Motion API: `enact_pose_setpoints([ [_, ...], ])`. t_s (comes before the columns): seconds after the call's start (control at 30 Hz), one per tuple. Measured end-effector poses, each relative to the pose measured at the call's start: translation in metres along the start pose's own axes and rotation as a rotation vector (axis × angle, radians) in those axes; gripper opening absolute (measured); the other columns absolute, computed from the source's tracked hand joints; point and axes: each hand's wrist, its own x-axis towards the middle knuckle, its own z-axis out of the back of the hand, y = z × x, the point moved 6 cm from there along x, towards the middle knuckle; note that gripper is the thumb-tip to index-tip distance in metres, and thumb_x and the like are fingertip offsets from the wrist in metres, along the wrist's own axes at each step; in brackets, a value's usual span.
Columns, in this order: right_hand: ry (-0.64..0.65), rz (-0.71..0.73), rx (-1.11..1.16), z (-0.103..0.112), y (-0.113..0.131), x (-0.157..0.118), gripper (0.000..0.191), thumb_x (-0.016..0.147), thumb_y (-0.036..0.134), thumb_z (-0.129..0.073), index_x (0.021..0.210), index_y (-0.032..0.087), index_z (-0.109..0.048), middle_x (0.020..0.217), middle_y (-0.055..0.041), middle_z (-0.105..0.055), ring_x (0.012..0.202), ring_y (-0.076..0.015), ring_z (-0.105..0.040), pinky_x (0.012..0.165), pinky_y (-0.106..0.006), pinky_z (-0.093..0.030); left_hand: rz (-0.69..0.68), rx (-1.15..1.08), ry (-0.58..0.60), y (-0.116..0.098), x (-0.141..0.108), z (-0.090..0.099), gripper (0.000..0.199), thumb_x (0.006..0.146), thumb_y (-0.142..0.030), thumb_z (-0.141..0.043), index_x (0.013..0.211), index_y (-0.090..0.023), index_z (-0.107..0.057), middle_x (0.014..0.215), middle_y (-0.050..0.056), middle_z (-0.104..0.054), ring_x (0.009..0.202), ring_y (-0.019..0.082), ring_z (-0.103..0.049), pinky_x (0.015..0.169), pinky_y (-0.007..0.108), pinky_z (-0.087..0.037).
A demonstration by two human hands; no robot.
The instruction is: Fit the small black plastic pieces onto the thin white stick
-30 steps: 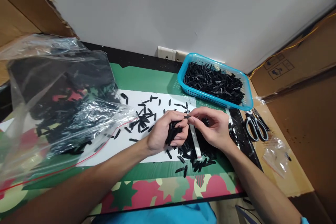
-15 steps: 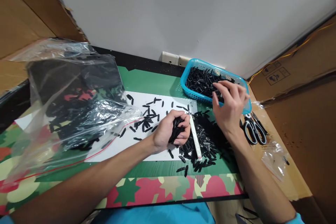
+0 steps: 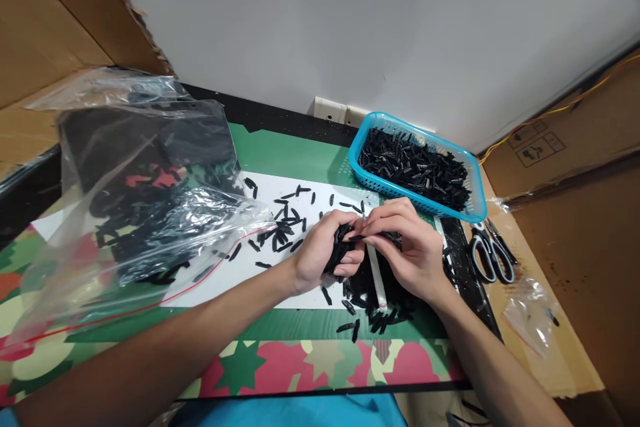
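My left hand (image 3: 323,250) is wrapped round a bunch of small black strips (image 3: 341,247) over a white sheet (image 3: 230,293). My right hand (image 3: 407,247) meets it, thumb and forefinger pinched on a single black strip (image 3: 356,238) at the edge of that bunch. Below the hands, a narrow white stick (image 3: 377,278) lies across a heap of black strips (image 3: 363,293), partly covered by the right hand. Loose black strips (image 3: 283,230) are scattered over the sheet to the left. A blue basket (image 3: 425,205) full of the same strips stands beyond my right hand.
A large clear zip bag (image 3: 165,240) with black strips in or under it lies at left. Scissors (image 3: 493,255) and a small plastic bag (image 3: 530,317) lie at right on cardboard. A grey wall (image 3: 350,27) closes off the back, beside cardboard boxes (image 3: 575,180).
My right hand has come from the basket's near edge, left and down to my left hand, its fingers now pinched together. My left hand keeps its hold on the bunch.
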Motion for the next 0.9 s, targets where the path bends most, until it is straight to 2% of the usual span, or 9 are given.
enact_pose_setpoints([
  [0.2,-0.079,-0.068,0.084,0.005,-0.011,0.000,0.013,0.096,0.015,-0.069,0.097,0.026,-0.076,0.093,-0.0046,-0.077,0.092,-0.0245,-0.070,0.088,-0.045,-0.057,0.045,0.094,0.082,0.002,-0.001,-0.003,0.044,0.096,-0.045,-0.046,0.060,-0.020,-0.041,0.046,-0.002,-0.040,0.036,0.006,-0.028,0.034,0.015,-0.027],
  [0.47,-0.102,-0.161,0.146,0.005,-0.026,0.000,0.004,0.093,0.022,-0.074,0.094,0.025,-0.077,0.092,-0.0052,-0.076,0.090,-0.0232,-0.068,0.082,-0.040,-0.057,-0.005,0.095,0.062,-0.003,-0.002,-0.003,0.043,0.098,-0.040,-0.044,0.060,-0.020,-0.042,0.047,-0.002,-0.041,0.036,0.007,-0.030,0.034,0.015,-0.025],
  [0.63,-0.080,-0.156,0.180,0.003,-0.028,-0.002,0.006,0.095,0.020,-0.073,0.096,0.024,-0.077,0.092,-0.0042,-0.075,0.090,-0.0218,-0.067,0.083,-0.039,-0.055,-0.079,0.133,0.036,-0.005,-0.002,-0.003,0.040,0.097,-0.033,-0.048,0.060,-0.019,-0.043,0.046,-0.002,-0.042,0.035,0.006,-0.030,0.034,0.015,-0.025],
  [0.9,-0.083,-0.184,0.188,0.004,-0.032,-0.002,0.007,0.097,0.019,-0.071,0.095,0.024,-0.075,0.091,-0.0032,-0.073,0.088,-0.0207,-0.064,0.082,-0.037,-0.050,-0.076,0.122,0.056,-0.005,-0.001,-0.002,0.040,0.096,-0.038,-0.050,0.061,-0.019,-0.043,0.047,-0.003,-0.042,0.036,0.006,-0.029,0.034,0.015,-0.025],
])
